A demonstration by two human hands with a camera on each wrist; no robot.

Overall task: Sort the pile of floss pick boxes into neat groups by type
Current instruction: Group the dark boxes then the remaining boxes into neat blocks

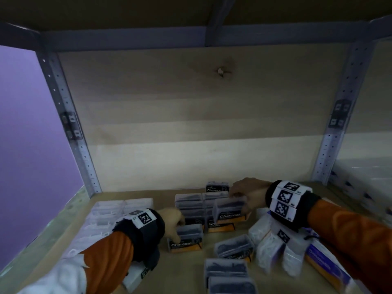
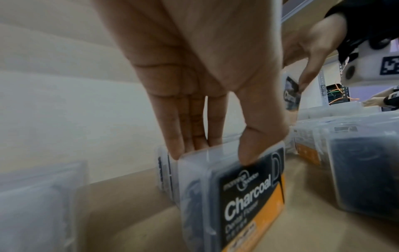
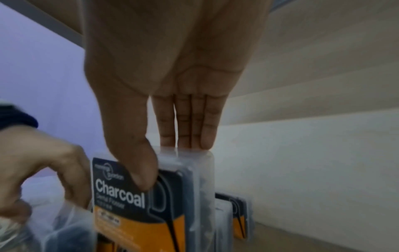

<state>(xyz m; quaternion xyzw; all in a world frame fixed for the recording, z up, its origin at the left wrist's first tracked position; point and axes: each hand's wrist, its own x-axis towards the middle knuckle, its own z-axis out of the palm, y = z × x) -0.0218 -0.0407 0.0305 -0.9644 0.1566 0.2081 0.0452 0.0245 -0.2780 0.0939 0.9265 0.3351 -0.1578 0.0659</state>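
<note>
On the wooden shelf, at the far left, a block of white boxes lies in tidy rows against the left post. Just right of it the left hand pinches a Charcoal box by its top edge, thumb on the labelled front and fingers behind; the box stands on the shelf just in front of the dark row. In the left wrist view its black and orange label faces the camera.

In the middle, the Charcoal group stands in close rows, with one more upright box behind it by the back panel. The right hand grips a second Charcoal box the same way, thumb on the front, fingers over the back, holding it above the right side of that group; whether it touches the boxes beneath cannot be told.

Nearer the front, loose dark boxes lie flat or tilted, two more at the lower edge. To the right, under the right wrist, a heap of white boxes with purple labels leans every way, and a long orange and purple pack lies beside them at the far right
</note>
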